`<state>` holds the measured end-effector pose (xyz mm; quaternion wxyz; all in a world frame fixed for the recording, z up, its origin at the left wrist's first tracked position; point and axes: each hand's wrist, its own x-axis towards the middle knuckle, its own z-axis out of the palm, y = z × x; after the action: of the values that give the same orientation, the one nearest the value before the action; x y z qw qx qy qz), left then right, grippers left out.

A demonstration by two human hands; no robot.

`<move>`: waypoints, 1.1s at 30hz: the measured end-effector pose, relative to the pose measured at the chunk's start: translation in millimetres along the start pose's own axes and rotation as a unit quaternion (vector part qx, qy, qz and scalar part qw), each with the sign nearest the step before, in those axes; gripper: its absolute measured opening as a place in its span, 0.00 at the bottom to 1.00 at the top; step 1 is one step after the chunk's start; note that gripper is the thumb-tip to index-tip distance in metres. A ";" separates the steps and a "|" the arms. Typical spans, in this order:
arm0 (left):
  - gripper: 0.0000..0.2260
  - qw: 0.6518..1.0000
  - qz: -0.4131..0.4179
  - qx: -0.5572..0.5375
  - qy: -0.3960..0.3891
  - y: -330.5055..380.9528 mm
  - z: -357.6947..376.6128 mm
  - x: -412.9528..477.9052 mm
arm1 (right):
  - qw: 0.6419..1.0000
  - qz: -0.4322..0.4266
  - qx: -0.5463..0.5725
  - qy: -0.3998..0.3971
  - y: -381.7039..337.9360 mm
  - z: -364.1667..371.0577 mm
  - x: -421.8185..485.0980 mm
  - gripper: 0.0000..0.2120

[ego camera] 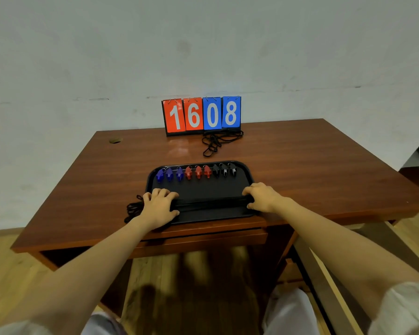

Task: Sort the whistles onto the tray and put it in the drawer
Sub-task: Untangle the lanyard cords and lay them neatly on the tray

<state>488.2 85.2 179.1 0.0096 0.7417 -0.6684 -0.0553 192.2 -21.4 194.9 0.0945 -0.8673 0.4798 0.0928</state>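
Note:
A black tray (201, 187) lies near the desk's front edge. Along its far side sits a row of whistles: three blue whistles (169, 174) on the left, three red whistles (198, 171) in the middle, three black whistles (224, 169) on the right. Black cords (211, 204) stretch across the tray's near part. My left hand (159, 205) grips the cords at the tray's left end, and my right hand (260, 197) grips them at the right end. A shallow drawer (203, 239) sits under the desktop, slightly out.
A flip scoreboard (201, 114) reading 1608 stands at the back of the wooden desk (312, 170). A loose black cord (215, 142) lies before it. More cord (133, 209) bunches left of my left hand. A cable hole (115, 140) is at back left.

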 end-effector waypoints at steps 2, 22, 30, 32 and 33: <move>0.25 1.000 0.013 -0.020 -0.002 1.4 -1.1 3.7 | 1.000 -0.007 0.018 0.002 0.1 -2.6 2.6 0.23; 0.15 0.997 -0.014 -0.073 0.012 51.6 -60.1 241.6 | 0.989 0.001 0.111 0.095 10.6 -90.7 218.3 0.18; 0.15 0.983 -0.072 -0.168 0.026 32.6 -31.8 340.7 | 0.979 -0.018 0.163 0.123 6.7 -87.5 330.9 0.18; 0.16 0.980 -0.083 -0.176 0.042 33.6 -24.3 359.1 | 0.978 -0.015 0.159 0.131 8.2 -84.5 349.4 0.17; 0.17 0.979 -0.086 -0.176 0.048 34.7 -20.0 366.7 | 0.980 -0.010 0.154 0.129 9.5 -81.8 356.4 0.16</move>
<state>492.5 -283.7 176.6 0.1675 0.7850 -0.5805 -0.1372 376.0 -337.4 183.5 0.1650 -0.8519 0.4877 -0.0954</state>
